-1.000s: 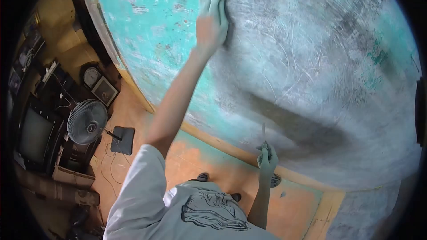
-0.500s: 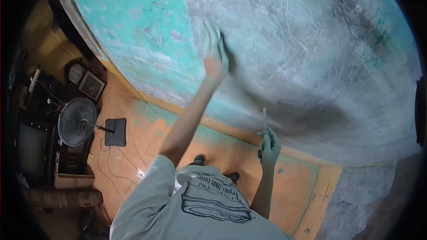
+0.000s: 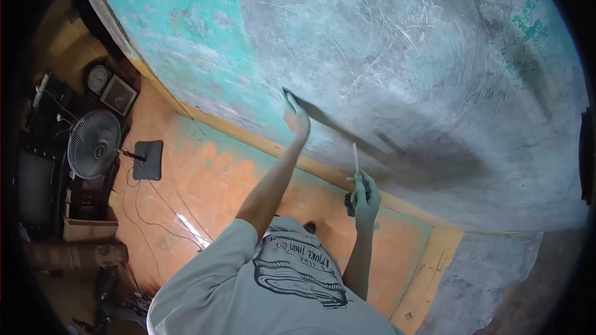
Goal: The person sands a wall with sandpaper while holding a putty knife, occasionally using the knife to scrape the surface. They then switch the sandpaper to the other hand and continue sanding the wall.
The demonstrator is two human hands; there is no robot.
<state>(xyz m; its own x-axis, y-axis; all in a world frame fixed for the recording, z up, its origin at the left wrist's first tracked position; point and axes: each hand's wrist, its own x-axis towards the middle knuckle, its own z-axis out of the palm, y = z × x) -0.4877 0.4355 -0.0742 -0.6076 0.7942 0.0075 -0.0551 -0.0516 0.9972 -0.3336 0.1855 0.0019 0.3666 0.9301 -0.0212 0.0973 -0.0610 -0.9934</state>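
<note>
My left hand (image 3: 296,116) reaches up to the wall (image 3: 347,37), its fingers stretched out and touching or very near the surface, a dark shadow beside them. The wall is patchy turquoise paint on the left and scraped, scratched grey on the right. My right hand (image 3: 367,197) is closed in front of the lower wall around a thin, pale, narrow tool (image 3: 356,158) pointing upward. Whether the tool is a blade seen edge-on, I cannot tell. Below the fingers shows a dark, lumpy thing (image 3: 351,204), too unclear to name.
On the left stand a fan (image 3: 94,144) with its base (image 3: 148,160) on the orange floor (image 3: 217,174), a television (image 3: 38,187), a clock (image 3: 98,79) and a picture frame (image 3: 118,94). Cords (image 3: 162,195) trail across the floor. A yellowish border (image 3: 261,141) runs along the wall's foot.
My left hand has moved down the wall, its wrist now more bent. My right hand has shifted slightly left and up in view, still holding the tool. The view itself has shifted a little.
</note>
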